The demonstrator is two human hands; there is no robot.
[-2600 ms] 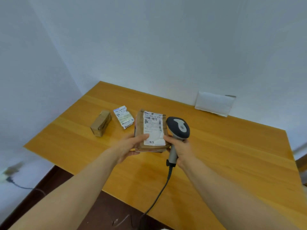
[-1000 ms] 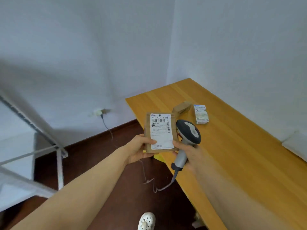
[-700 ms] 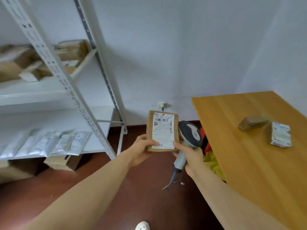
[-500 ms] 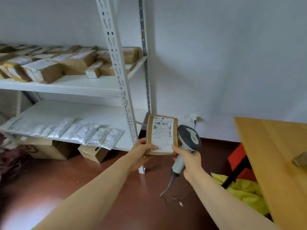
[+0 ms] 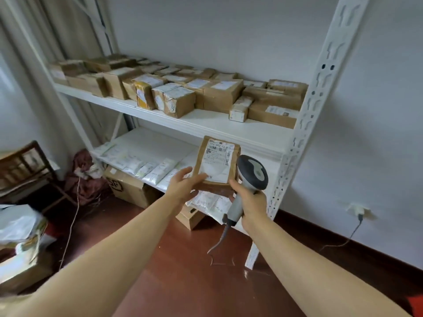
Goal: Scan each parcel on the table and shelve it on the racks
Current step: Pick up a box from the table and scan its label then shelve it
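Before the rack [image 5: 229,128], fingers of the left hand [image 5: 183,187] pinch the lower edge of the parcel [image 5: 217,161], which is probably light and stiff. Fingers of the right hand [image 5: 253,200] wrap the scanner [image 5: 253,171].

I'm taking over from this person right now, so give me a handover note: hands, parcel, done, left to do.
Left hand holds the parcel by its lower edge, label up. Right hand grips the scanner beside it.
Parcel is in front of the rack, not shelved.
Scan: cannot tell.
To do: set it on the upper shelf, which has bare space at the front.
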